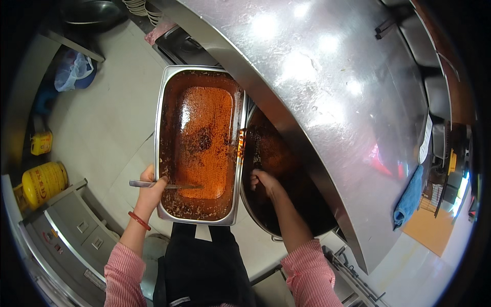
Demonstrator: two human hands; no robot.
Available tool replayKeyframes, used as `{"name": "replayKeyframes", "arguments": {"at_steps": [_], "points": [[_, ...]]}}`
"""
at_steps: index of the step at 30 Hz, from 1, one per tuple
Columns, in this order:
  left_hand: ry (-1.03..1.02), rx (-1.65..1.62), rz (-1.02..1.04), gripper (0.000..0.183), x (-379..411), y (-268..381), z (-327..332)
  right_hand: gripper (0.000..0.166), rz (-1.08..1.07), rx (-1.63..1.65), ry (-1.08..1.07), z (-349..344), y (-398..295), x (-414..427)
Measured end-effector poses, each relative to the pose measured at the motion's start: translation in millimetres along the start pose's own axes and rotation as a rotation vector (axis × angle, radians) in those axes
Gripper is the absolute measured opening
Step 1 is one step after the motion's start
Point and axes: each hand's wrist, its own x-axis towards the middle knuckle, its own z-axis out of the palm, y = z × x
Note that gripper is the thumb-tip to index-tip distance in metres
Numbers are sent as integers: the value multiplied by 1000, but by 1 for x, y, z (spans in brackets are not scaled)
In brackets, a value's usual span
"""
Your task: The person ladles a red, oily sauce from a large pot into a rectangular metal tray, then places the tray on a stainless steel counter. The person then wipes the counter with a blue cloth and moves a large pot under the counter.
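My left hand (155, 186) grips the left rim of a deep rectangular stainless steel food pan (162, 115), with a flat metal utensil handle (140, 184) under the thumb. The utensil's other end reaches into the pan. Orange-red oily residue with dark bits and pale seeds or flakes coats the pan's inside. To its right, my right hand (261, 179) is curled over a large round pot (245, 203) with dark, reddish-brown contents. Something dark lies by those fingers, but whether they hold it is unclear. The pan's right edge overlaps the pot's rim.
A stainless steel hood or shelf (307, 111) overhangs part of the pot. Drawers (90, 230) stand at lower left, near a yellow gas cylinder (45, 184) and a yellow jug (41, 142). A blue cloth (408, 197) hangs at the right. Tiled floor (103, 111) shows left of the pan.
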Motion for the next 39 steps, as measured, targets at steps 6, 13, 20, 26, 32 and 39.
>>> {"name": "replayKeyframes", "arguments": {"at_steps": [6,13,20,26,32,39], "points": [[0,1,-31,18,-1,-2,0,18,6,233,-101,-9,18,-42],[29,-14,-23,16,-3,-3,1,7,-18,226,-152,-36,26,-122],[-2,96,-95,25,0,-7,-4,15,-49,254,-136,-44,34,-192],[-35,-29,66,15,1,-9,-2,21,-95,327,-209,-45,58,-229],[-58,16,0,23,0,-8,-3,24,-122,401,-337,-38,79,-254],[-43,-26,25,22,-1,-6,-2,26,-122,443,-221,-9,88,-308]]}}
